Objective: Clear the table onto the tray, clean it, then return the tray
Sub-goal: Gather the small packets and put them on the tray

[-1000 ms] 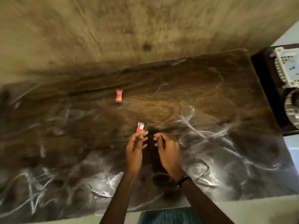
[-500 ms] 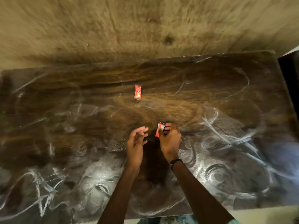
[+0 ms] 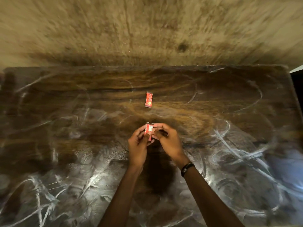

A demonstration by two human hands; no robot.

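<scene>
A small red sachet [image 3: 148, 130] is held upright above the middle of the dark marbled table [image 3: 65, 145]. My left hand [image 3: 138, 145] pinches its lower part and my right hand [image 3: 167, 141] pinches its upper right edge, so both hands meet at it. A second red sachet [image 3: 149, 99] lies flat on the table farther back, well apart from both hands. No tray is in view.
A rough beige wall [image 3: 147, 30] runs along the table's far edge. A dark piece of furniture [image 3: 297, 89] shows at the right edge. White swirl marks cover the near half of the tabletop.
The sachet went from my left hand to my right, and now both hands pinch it together. The view has swung left, so the basket at the right is out of frame.
</scene>
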